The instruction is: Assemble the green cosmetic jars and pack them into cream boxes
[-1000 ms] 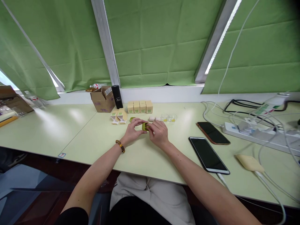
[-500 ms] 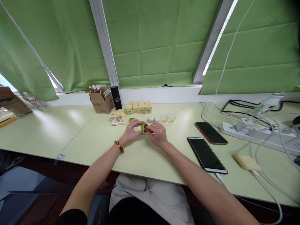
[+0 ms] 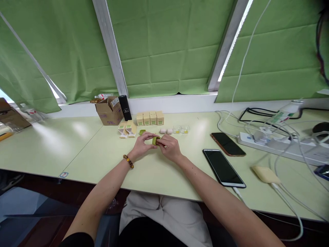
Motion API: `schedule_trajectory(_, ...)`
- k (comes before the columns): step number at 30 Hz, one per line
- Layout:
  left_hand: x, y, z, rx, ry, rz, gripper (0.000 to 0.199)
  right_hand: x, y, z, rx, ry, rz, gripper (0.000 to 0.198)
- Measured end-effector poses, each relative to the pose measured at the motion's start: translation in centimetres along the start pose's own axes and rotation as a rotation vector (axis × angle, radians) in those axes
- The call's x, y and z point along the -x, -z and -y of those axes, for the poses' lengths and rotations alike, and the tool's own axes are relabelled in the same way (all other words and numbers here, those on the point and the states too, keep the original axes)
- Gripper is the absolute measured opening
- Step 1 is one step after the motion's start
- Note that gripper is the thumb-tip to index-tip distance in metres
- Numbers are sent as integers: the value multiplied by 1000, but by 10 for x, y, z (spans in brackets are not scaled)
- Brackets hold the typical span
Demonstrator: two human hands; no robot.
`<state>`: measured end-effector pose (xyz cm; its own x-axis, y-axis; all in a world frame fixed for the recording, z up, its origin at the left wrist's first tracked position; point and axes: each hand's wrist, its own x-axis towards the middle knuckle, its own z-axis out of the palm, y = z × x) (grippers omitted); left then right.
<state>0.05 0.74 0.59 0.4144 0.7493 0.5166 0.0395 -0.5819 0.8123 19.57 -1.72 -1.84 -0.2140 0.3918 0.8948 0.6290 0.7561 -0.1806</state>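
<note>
Between my two hands is a small green, open-ended piece (image 3: 155, 141), like a little sleeve or cup. My left hand (image 3: 142, 145) is closed on its left side, thumb below and fingers above. The fingertips of my right hand (image 3: 168, 146) are pinched at its open right end; whether they hold something inside is hidden. Just behind my left hand lies another green piece (image 3: 142, 131). Beyond my right hand stand two pale pink cylinders (image 3: 166, 131) and two clear cups (image 3: 181, 130) with yellow spots in them.
Several small tan boxes (image 3: 150, 118) stand in a row at the back. Left of them are two opened boxes (image 3: 127, 129), a cardboard box (image 3: 109, 111) and a black cylinder (image 3: 124, 107). Two phones (image 3: 224, 168), a power strip (image 3: 277, 145) and cables lie at right.
The view has shifted slightly, so everything sits a little further left. My right fingertips appear to press further into the green piece; my left hand keeps its hold.
</note>
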Motion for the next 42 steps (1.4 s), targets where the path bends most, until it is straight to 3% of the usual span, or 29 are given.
schedule_trajectory(6,-3,3,4,4,11,-30,51,-3,8,1,-2,28,2,20)
schedule_trajectory(11,-3,3,5,-47,10,-103,48,-3,14,3,-45,-23,-40,38)
schedule_trajectory(18,-2,3,7,-184,15,-201,52,-1,12,6,-232,-112,81,55)
schedule_trajectory(22,-1,0,1,-224,5,-193,52,-1,6,8,-390,-238,52,50)
schedule_trajectory(26,2,-3,-8,-250,-49,-192,67,-3,2,8,-591,-438,-12,44)
schedule_trajectory(30,1,0,-5,-314,-66,-266,21,-2,0,5,-697,-568,-53,38)
schedule_trajectory(32,0,2,0,-341,-35,-289,8,-1,-2,5,-703,-582,-54,38)
schedule_trajectory(42,0,-6,4,-372,40,-259,8,-1,-2,8,-636,-508,-36,37)
